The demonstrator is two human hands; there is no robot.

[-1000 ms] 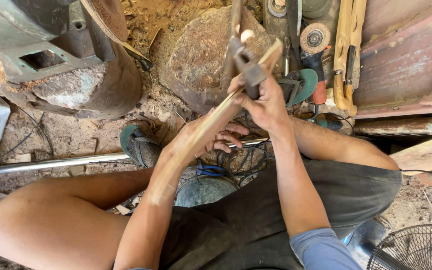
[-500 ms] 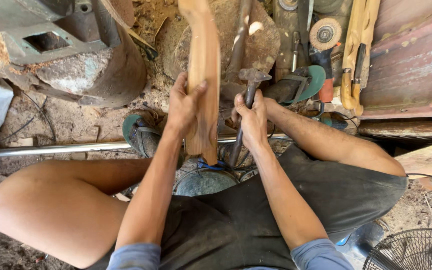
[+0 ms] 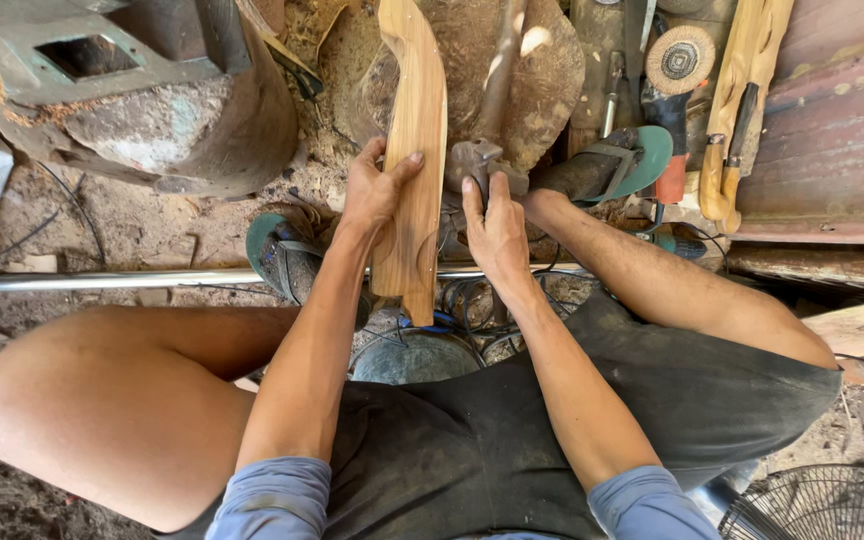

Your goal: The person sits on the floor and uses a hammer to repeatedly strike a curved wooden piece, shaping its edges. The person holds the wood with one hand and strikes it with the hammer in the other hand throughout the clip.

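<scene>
On the stump [image 3: 552, 80]: shaping a plank [image 3: 414, 150].
Left hand [image 3: 372, 190] clasps it; right hand [image 3: 492, 225] grips the hatchet [image 3: 482, 160], seemingly before a chop.

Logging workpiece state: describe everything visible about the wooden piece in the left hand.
The wooden piece is a long, flat, pale-brown board with visible grain and a curved, angled upper end. It stands roughly upright, lower end near the metal pipe. The left hand grips its left edge, thumb across its face.
</scene>
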